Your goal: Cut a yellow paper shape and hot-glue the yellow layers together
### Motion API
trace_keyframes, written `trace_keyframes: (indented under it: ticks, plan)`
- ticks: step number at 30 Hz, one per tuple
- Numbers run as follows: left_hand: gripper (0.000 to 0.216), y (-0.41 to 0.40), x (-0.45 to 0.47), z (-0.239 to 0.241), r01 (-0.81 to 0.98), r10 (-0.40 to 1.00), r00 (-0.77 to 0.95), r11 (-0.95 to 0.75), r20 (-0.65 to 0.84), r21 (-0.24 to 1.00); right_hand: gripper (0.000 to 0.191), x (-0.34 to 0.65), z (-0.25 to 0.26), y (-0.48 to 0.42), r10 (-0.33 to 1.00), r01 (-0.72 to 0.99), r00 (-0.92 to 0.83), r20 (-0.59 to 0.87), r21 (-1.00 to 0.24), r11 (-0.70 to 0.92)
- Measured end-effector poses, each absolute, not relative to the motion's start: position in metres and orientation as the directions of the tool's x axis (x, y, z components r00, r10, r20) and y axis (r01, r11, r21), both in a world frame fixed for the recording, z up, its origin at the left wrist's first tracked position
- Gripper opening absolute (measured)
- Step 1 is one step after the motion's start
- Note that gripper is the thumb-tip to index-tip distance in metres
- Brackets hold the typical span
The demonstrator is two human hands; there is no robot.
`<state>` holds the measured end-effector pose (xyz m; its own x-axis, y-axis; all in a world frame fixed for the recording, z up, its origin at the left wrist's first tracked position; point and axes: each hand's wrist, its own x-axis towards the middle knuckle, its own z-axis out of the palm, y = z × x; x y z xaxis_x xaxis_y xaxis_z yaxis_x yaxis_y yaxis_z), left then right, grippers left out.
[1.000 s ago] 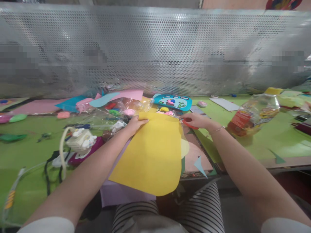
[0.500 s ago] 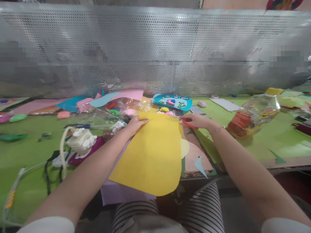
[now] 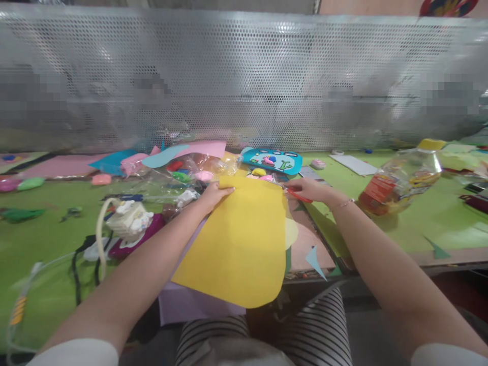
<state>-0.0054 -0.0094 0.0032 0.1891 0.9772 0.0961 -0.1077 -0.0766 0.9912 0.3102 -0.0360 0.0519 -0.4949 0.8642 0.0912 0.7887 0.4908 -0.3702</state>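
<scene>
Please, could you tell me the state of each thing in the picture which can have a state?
left hand: closed on the yellow sheet, at its far left
right hand: closed on the red-handled scissors
yellow sheet: held, near right corner rounded
red-handled scissors: gripped, blade opening unclear
plastic bottle: capped, partly filled
lavender sheet: partly covered by the yellow sheet
light-blue scrap: lying loose, pointed
teal card: decorated

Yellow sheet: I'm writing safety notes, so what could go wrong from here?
The yellow sheet hangs past the near edge of the table, so it might sag or crease. The right hand holds red-handled scissors at the sheet's far right corner; a slip might nick it. In this view the left forearm passes close to black cords, which it could snag.
</scene>
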Motion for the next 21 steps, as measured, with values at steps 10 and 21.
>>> trace_keyframes:
  ticks: [10,21]
  plan:
    - [0.036,-0.0063,-0.0062,0.0015,-0.113,0.98,0.174,-0.082,0.101,0.99,0.045,0.3163,0.0537,-0.0364,0.874,0.804,-0.48,0.078,-0.359,0.474]
    - [0.041,-0.0081,-0.0061,0.0032,-0.106,0.982,0.169,-0.063,0.08,0.992,0.044,0.3156,0.0531,-0.0353,0.869,0.809,-0.489,0.083,-0.329,0.487]
